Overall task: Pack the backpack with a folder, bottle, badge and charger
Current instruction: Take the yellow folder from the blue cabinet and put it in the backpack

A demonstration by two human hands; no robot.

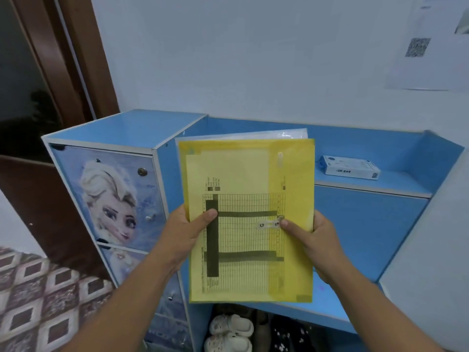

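Observation:
A translucent yellow folder with a printed grid sheet inside is held upright in front of me, over a blue desk. My left hand grips its left edge, thumb on the front. My right hand grips its right edge, thumb by the snap clasp. A clear plastic sleeve sticks out behind the folder's top. No backpack, bottle, badge or charger is in view.
A blue drawer cabinet with a cartoon picture stands on the left. A white earphone box lies on the blue desk shelf to the right. White shoes sit on the floor under the desk. A dark doorway is at far left.

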